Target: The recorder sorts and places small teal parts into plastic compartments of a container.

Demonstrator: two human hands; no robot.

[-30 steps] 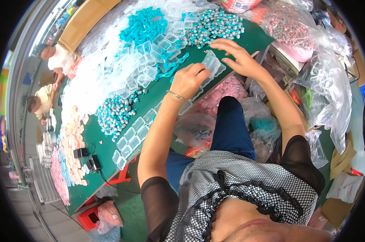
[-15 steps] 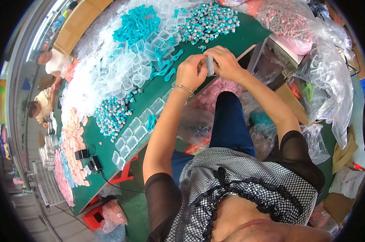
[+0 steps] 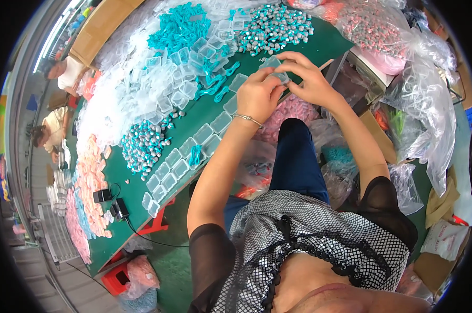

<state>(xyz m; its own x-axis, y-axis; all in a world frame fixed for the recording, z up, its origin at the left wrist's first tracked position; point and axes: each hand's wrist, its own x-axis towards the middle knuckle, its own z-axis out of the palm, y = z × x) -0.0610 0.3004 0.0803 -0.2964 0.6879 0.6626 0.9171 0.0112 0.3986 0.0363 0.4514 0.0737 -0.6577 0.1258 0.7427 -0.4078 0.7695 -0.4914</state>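
Note:
A small clear plastic box [image 3: 281, 77] is between my two hands over the table's near edge. My left hand [image 3: 258, 98] has its fingers curled in against the box from the left. My right hand [image 3: 310, 82] pinches it from the other side, thumb low and fingers bent over the top. A second clear panel [image 3: 269, 63] shows just beyond the fingertips; whether it is joined to the box I cannot tell. Beside my left forearm, a double row of clear boxes [image 3: 185, 147] lines the table edge. One of them contains a teal cord bundle [image 3: 195, 155].
Clear boxes [image 3: 163, 78] are heaped at the back, with teal cords [image 3: 179, 28] among them. Grey-and-teal small pieces form two piles [image 3: 144, 146]. Peach pieces [image 3: 90, 177] and black adapters [image 3: 119, 208] lie left. Plastic bags [image 3: 429, 104] crowd the right. Co-workers [image 3: 69, 75] sit far left.
The box in my hands has turned from edge-on to showing a broad face. My right fingers have lifted and spread over it. My left hand has shifted slightly right and nearer.

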